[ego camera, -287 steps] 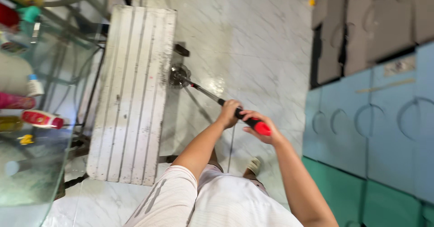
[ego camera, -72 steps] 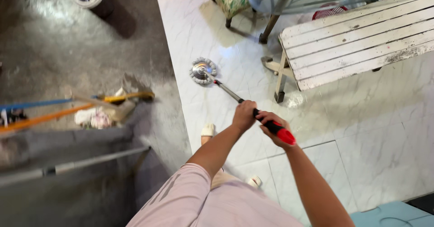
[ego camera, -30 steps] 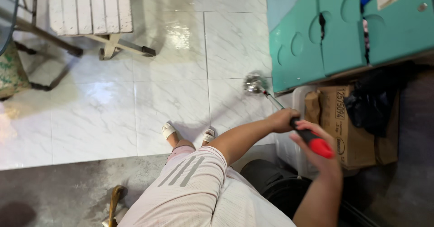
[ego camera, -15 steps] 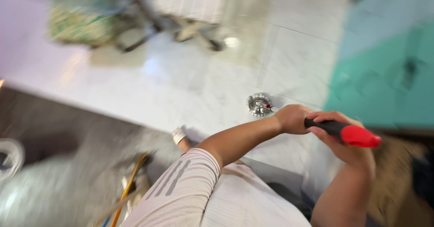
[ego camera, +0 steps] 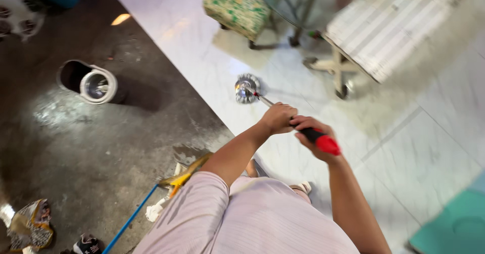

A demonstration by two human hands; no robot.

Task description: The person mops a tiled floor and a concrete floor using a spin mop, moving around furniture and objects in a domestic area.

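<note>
1. My left hand [ego camera: 277, 118] is wrapped shut around the metal shaft of the mop [ego camera: 262, 98], lower down the handle; my right hand [ego camera: 312, 139] is closed over the black grip just below its red end cap [ego camera: 327, 145]. That two-handed hold is the same as in the pictures from the last few seconds.
2. The round mop head [ego camera: 246, 88] rests flat on the white marble floor [ego camera: 434, 148], close to the edge where the tile meets the dark concrete floor [ego camera: 91, 148].
3. What has changed is the surroundings: half a second ago the head lay near a teal panel; now I have swung round, and it lies near the green patterned stool [ego camera: 237, 6] and the white slatted bench [ego camera: 399, 21]. I judge the mopping has shifted to this edge strip.
4. On the concrete stand a spin bucket [ego camera: 90, 82] and, by my side, a blue-handled broom [ego camera: 151, 203] with rags.
</note>
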